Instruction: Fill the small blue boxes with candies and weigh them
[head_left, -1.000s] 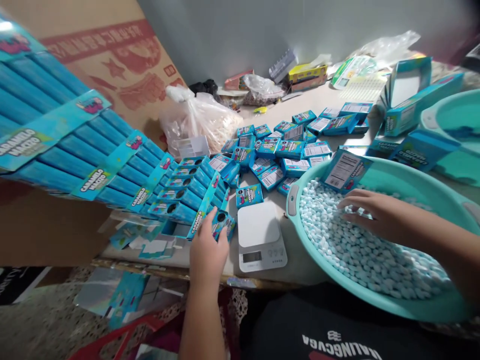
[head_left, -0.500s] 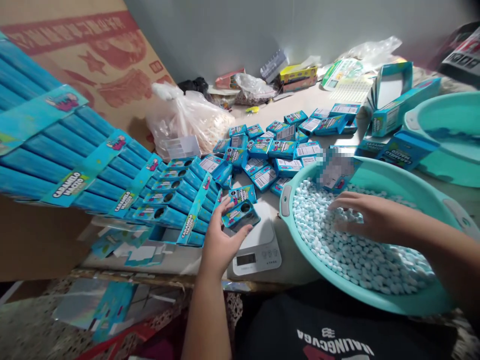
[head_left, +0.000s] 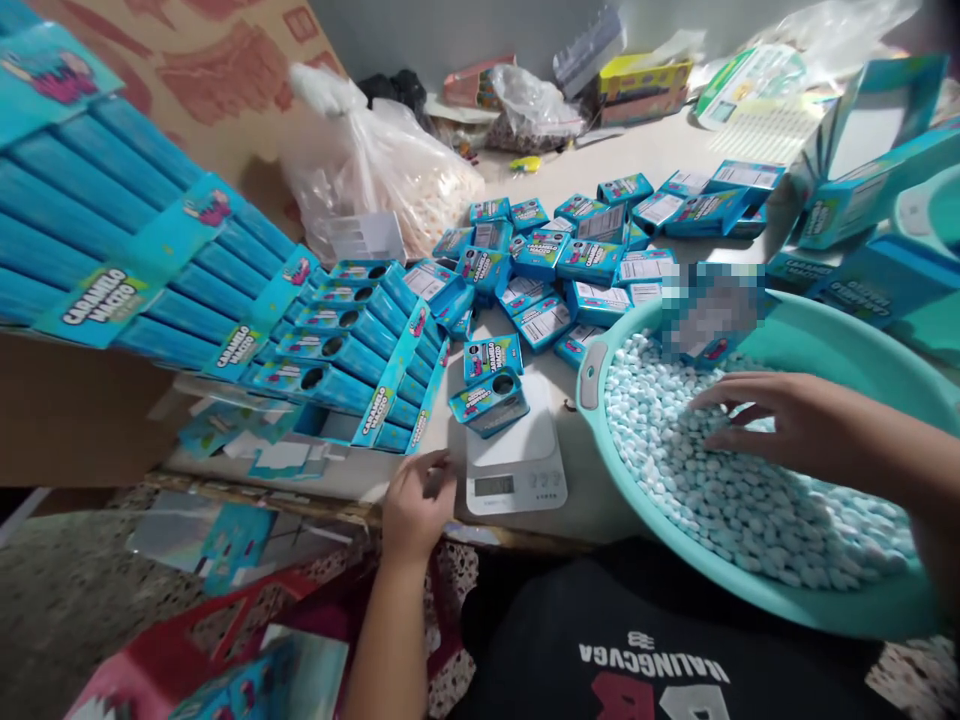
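Observation:
A small blue candy box [head_left: 490, 401] lies on the white kitchen scale [head_left: 516, 456], its round hole facing up. My left hand [head_left: 417, 507] rests at the table's front edge just left of the scale, fingers loosely curled and holding nothing. My right hand [head_left: 776, 426] lies palm down on the pale blue and white candies [head_left: 720, 490] that fill the teal basin [head_left: 840, 345], fingers spread. Stacks of empty blue boxes [head_left: 352, 350] stand to the left of the scale.
Several closed blue boxes [head_left: 585, 260] are scattered behind the scale. A clear plastic bag [head_left: 390, 180] and clutter sit at the back. Larger blue cartons [head_left: 862, 200] and a second teal basin [head_left: 930, 215] are at the right. A cardboard box [head_left: 225, 90] leans at the left.
My left hand took a box from the stack, set it on the scale and drew back to the table edge. My right hand stayed on the candies.

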